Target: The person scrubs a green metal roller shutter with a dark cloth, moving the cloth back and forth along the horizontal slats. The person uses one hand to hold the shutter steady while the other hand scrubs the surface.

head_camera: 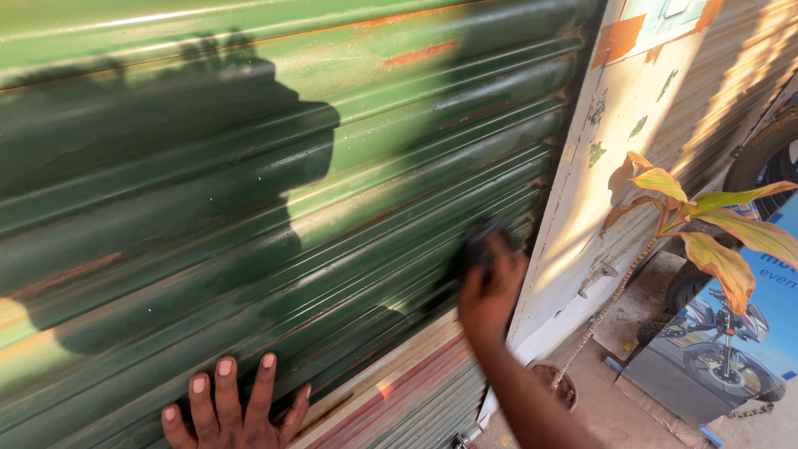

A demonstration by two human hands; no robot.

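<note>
A green ribbed roller shutter (249, 166) with rust streaks fills most of the view. My left hand (229, 411) lies flat against its lower part, fingers spread and holding nothing. My right hand (490, 287) is raised near the shutter's right edge and is blurred by motion. It grips a small dark object (480, 241) pressed against the slats; I cannot tell what it is. My shadow falls across the left half of the shutter.
A white pillar (598, 191) with peeling paint borders the shutter on the right. Beyond it stand a thin-stemmed plant (706, 224) in a pot (561, 387), a poster board showing a motorcycle (731, 349), and a tyre (769, 158).
</note>
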